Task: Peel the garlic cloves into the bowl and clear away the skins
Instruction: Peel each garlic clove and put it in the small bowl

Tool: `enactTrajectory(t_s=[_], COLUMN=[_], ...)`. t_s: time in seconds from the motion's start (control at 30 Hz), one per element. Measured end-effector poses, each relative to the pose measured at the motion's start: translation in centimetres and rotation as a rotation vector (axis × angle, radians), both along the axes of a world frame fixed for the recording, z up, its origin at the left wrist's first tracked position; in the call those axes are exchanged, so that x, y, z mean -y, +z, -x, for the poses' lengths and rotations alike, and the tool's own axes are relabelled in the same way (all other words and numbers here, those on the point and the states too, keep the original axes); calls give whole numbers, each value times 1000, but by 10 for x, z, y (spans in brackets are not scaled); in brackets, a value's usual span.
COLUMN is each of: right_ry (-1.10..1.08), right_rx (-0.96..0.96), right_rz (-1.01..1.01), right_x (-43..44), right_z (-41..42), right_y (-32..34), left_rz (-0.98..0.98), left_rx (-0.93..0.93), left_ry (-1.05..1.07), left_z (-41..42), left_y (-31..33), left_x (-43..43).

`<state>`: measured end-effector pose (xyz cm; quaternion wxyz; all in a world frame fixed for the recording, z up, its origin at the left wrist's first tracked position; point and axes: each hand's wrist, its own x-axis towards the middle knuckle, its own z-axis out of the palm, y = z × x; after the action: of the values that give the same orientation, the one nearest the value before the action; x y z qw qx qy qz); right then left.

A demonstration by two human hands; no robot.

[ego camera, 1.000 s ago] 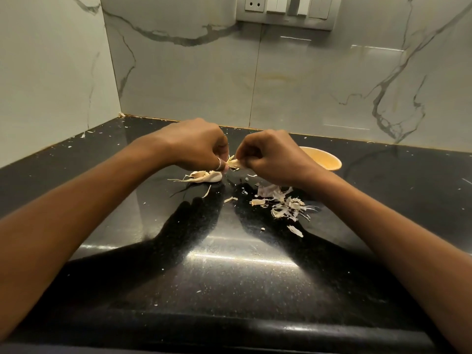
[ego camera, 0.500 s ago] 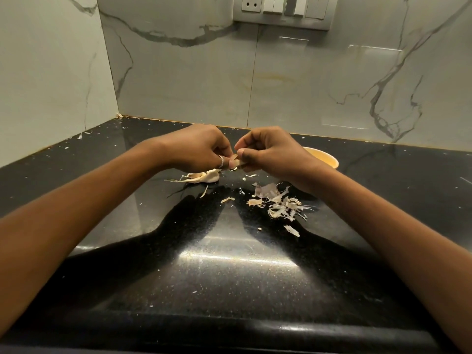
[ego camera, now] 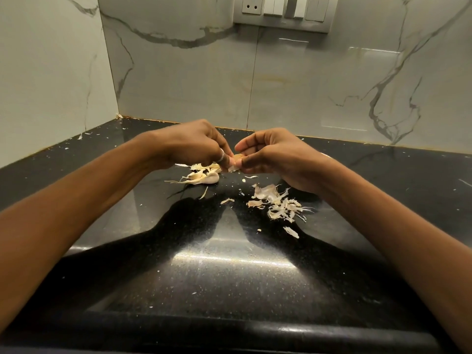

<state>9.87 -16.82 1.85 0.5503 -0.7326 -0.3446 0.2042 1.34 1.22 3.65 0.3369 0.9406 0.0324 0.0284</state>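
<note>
— Black stone counter point(ego camera: 229, 277), glossy, littered with papery skins point(ego camera: 277, 203). Which step?

— Peeling, by the look of it. Left hand point(ego camera: 194, 146) and right hand point(ego camera: 275, 154) close together toward the back edge, both curled and pinching one garlic clove point(ego camera: 237, 160) between them, just above the counter.

— Stripped bare?

— Hard to tell, mostly hidden by both hands. Seems partly clad, with a pale flap hanging at the underside.

— Any more garlic?

— Lying below the left hand: a whitish clove point(ego camera: 210, 178) among more skins, resting on the counter. Looks unpeeled, though not certain.

— And the main heap of skins?

— Loose under the right wrist, toward the middle of the counter, with stray flakes nearer the front edge. None cleared away.

— Bowl?

— Not to be made out, perhaps hidden behind the right wrist.

— Next move?

— Probably calls for a steady hold from the left while the right strips off the last skin, pulling along the clove rather than across. Then a drop into the bowl. Worth minding the thin skin: likely to tear short and cling.
</note>
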Motion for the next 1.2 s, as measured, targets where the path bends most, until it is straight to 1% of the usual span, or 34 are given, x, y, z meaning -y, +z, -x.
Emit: enactTrajectory(t_s=[0.1,0.13,0.23,0.43,0.57,0.7,0.77,0.9,0.97,1.07,1.2], right_ry=[-12,-14,-23,-83,-102,-84,-71,-55,-56,-58,-69], right_rx=[-10,4,60,145,145,164,192,217,210,199,233], right_rz=[8,20,64,120,107,100,98,37,3,-43,-77], right_x=[2,2,5,8,10,13,14,15,14,14,14], right_z=[0,0,-2,-4,-5,-5,-4,-2,-3,-4,-2], right_y=[2,3,4,6,9,14,16,15,15,16,16], left_rz=[23,-4,-199,-400,-457,-489,-454,-248,-170,-45,215], left_rx=[4,13,40,37,-25,13,91,339,417,421,353], left_ry=[41,61,108,128,99,89,69,-38,-62,-30,-2], left_z=[-1,-1,-1,1,1,0,0,1,2,2,3], left_y=[2,2,0,-1,-2,-2,-2,1,2,1,-1], left_x=[1,1,1,3,1,3,3,7,10,13,18])
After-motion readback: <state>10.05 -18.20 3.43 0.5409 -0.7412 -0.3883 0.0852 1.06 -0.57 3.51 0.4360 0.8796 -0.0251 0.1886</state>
